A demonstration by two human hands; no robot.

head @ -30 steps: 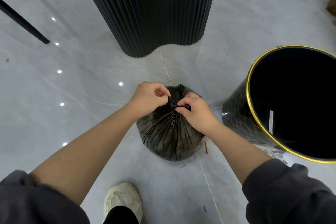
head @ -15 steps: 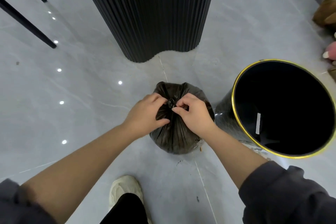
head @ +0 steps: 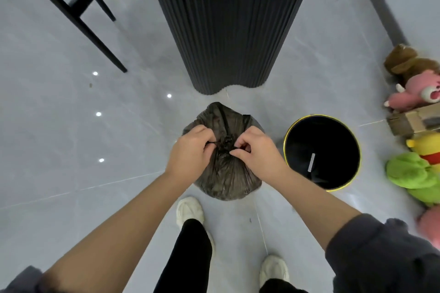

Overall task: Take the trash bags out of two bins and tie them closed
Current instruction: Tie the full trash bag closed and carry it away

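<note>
A full black trash bag (head: 226, 178) sits on the grey tiled floor in front of my feet. Its gathered top forms a knot (head: 225, 144) at the middle. My left hand (head: 190, 154) pinches one strand of the bag's top on the left side of the knot. My right hand (head: 256, 152) pinches the other strand on the right side. To the right of the bag stands a round black bin (head: 322, 152) with a gold rim, with no bag in it.
A tall black fluted column (head: 228, 26) rises just behind the bag. Black table legs (head: 78, 21) stand at the far left. Plush toys (head: 419, 83) and a cardboard box (head: 414, 121) lie along the right edge. My shoes (head: 189, 210) are just below the bag.
The view has pulled back and up, so the bag and bin look smaller and the toys have come into sight. Both hands stay on the bag's top, now drawn slightly apart at the knot.
</note>
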